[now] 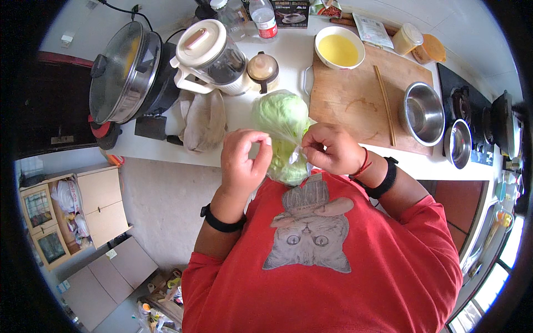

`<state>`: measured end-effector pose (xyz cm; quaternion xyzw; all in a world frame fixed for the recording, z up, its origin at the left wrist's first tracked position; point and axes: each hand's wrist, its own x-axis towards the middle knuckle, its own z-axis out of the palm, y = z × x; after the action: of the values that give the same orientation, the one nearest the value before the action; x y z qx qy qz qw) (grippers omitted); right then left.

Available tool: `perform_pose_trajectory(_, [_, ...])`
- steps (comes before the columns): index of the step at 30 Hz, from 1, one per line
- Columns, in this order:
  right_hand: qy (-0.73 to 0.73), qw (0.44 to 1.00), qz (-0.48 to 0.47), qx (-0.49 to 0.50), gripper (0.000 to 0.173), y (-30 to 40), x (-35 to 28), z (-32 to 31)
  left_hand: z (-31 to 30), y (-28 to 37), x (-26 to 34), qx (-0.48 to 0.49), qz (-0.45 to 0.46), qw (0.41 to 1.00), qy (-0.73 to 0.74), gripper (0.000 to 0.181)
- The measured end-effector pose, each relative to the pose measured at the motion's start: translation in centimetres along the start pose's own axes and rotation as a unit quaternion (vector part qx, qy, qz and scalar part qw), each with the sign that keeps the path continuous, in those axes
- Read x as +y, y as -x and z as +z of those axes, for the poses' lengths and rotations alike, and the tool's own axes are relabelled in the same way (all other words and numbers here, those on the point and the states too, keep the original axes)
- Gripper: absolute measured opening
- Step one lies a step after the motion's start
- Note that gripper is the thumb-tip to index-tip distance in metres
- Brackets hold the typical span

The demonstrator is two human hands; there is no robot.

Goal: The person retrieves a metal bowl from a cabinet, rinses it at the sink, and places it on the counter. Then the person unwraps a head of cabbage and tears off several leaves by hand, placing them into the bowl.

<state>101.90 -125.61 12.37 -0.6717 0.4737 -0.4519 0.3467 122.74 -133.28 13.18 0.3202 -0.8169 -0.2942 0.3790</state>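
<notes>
A pale green head of cabbage [280, 110] sits at the counter's front edge in a clear plastic bag [295, 155]. More pale green leaves [287, 170] show below it, close to my red shirt. My right hand [333, 149] pinches the gathered, twisted film of the bag at its right side. On the other side, my left hand [247, 160] has its thumb and forefinger brought together beside the bag. Whether thin film lies between those fingertips is not clear.
A wooden cutting board [349, 95] carries a bowl of yellow liquid [339, 48], chopsticks [385, 106] and a steel bowl [423, 113]. Leftward stand a pitcher [208, 58], a small lidded jar [263, 70], a cloth [204, 120] and a lidded electric pan [120, 70].
</notes>
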Motion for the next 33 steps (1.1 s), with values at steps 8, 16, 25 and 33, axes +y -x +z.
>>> perform_pose_trajectory(8, [0.054,0.998,-0.027,0.013,0.012,1.1,0.4,0.9,0.7,-0.2,1.7,-0.118,0.033,0.992,0.043,0.012])
perform_pose_trajectory(16, [0.032,0.999,-0.038,0.014,0.011,1.6,0.6,1.2,0.9,0.2,2.0,-0.152,-0.055,0.984,0.078,0.011])
perform_pose_trajectory(25, [0.079,0.997,-0.01,-0.022,0.013,1.4,0.8,1.3,1.5,0.5,1.3,-0.15,0.015,0.987,-0.06,0.011])
perform_pose_trajectory(33, [0.007,0.999,0.044,0.023,0.02,0.1,0.2,0.1,1.1,0.1,1.3,-0.139,0.092,0.984,-0.066,0.012])
